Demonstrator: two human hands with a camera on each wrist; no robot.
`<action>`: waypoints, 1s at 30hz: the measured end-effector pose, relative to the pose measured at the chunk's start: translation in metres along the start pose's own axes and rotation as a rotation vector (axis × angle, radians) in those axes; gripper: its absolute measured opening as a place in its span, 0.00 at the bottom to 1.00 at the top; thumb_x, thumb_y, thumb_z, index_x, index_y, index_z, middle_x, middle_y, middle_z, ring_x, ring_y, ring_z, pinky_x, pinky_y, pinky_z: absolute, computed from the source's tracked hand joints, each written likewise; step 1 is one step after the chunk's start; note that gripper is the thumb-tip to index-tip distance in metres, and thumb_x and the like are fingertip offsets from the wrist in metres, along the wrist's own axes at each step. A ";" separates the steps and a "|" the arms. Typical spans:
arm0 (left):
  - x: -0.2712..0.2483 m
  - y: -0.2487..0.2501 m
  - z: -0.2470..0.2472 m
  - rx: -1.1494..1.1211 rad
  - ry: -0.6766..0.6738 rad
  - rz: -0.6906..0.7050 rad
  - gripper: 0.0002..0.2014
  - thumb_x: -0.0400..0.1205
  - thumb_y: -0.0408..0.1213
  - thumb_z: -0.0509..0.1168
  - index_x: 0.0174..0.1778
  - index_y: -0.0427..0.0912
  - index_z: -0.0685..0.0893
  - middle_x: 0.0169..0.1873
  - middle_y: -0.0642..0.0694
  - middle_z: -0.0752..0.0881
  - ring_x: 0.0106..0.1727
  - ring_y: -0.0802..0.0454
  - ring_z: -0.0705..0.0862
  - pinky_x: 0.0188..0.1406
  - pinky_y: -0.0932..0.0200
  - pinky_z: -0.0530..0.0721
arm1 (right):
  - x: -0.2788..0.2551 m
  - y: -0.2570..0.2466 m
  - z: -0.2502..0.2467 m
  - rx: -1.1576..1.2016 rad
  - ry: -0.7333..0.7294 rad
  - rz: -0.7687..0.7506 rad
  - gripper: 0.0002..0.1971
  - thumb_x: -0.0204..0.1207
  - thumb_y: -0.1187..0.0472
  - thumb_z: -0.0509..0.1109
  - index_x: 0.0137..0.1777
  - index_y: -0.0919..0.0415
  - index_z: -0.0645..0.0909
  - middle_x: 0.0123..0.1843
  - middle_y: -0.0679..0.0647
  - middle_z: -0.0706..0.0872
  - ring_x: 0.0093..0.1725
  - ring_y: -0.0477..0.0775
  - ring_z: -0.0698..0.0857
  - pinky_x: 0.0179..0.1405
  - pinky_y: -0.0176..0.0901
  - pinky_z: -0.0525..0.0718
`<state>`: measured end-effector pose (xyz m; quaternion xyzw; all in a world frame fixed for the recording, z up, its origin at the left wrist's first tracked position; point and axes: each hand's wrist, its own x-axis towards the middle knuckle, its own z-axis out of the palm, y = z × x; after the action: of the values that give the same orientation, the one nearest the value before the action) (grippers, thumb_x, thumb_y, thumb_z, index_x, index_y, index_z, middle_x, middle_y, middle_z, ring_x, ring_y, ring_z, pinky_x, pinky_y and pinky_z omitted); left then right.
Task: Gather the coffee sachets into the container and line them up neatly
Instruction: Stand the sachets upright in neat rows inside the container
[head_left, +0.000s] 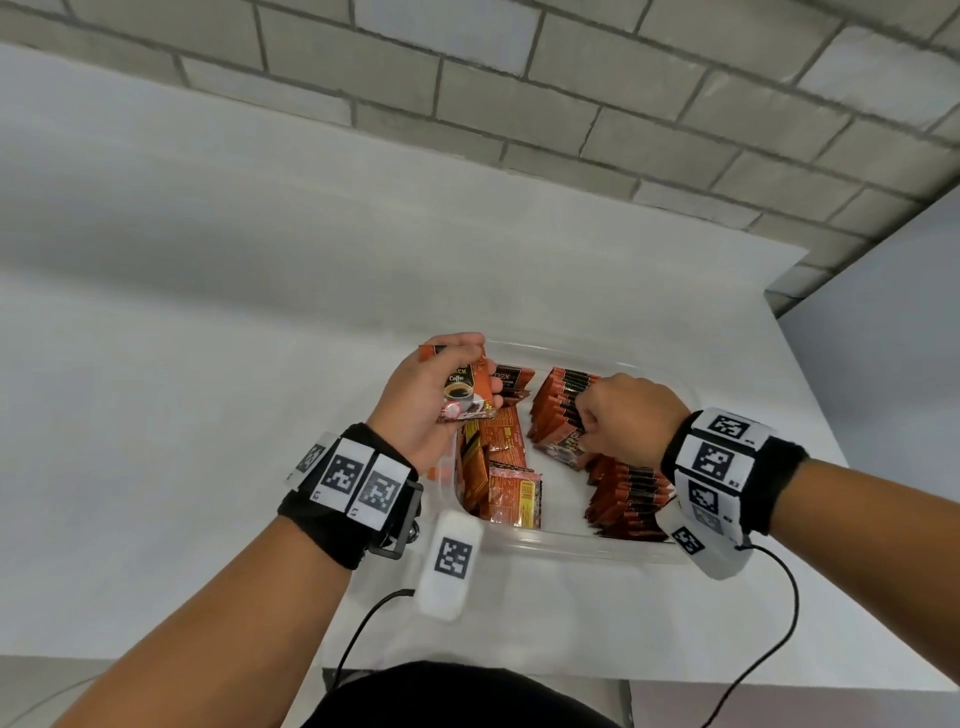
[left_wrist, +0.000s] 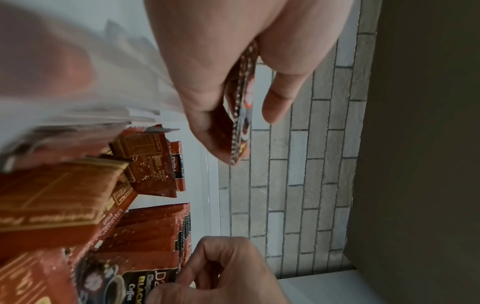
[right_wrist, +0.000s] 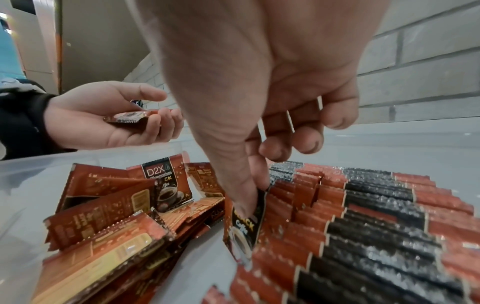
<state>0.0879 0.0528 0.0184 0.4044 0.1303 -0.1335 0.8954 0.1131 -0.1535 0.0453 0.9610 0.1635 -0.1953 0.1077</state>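
Sachets (head_left: 563, 410) lined at container (head_left: 571, 545) right wall; bare centre.

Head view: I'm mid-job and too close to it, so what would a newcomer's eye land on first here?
Probably the clear plastic container packed with orange-and-black coffee sachets: neat upright rows on its right side, a loose jumble on its left. Next, the hands: the left hand holds a few sachets above the left rim, while the right hand pinches one sachet at the rows.

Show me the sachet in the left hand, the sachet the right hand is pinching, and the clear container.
Left-hand sachet (head_left: 464, 391), head view, its printed front.
Pinched sachet (right_wrist: 242, 224), right wrist view, its printed front below the thumb.
Clear container (head_left: 582, 548), head view, its near rim.
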 end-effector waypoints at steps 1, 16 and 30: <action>0.000 0.000 0.000 0.001 0.000 0.000 0.08 0.81 0.28 0.62 0.55 0.36 0.81 0.35 0.39 0.85 0.34 0.47 0.85 0.35 0.54 0.87 | 0.001 -0.001 0.000 -0.022 -0.009 -0.005 0.05 0.74 0.59 0.68 0.39 0.58 0.79 0.42 0.53 0.83 0.39 0.55 0.82 0.25 0.38 0.69; -0.002 0.001 0.000 -0.009 0.001 -0.001 0.08 0.81 0.27 0.62 0.54 0.36 0.82 0.34 0.39 0.86 0.33 0.46 0.85 0.36 0.53 0.87 | 0.002 0.001 -0.001 -0.051 0.033 -0.052 0.09 0.73 0.52 0.71 0.43 0.57 0.78 0.40 0.51 0.82 0.36 0.52 0.77 0.25 0.37 0.64; -0.019 0.005 0.024 0.198 -0.167 -0.017 0.07 0.81 0.21 0.57 0.46 0.36 0.78 0.37 0.38 0.87 0.34 0.46 0.86 0.35 0.54 0.85 | -0.043 0.029 -0.042 0.838 0.284 -0.002 0.10 0.72 0.47 0.74 0.50 0.47 0.83 0.40 0.46 0.85 0.33 0.46 0.81 0.36 0.35 0.75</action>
<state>0.0752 0.0409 0.0436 0.4771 0.0450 -0.1863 0.8577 0.1002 -0.1806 0.1051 0.9389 0.0842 -0.1107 -0.3147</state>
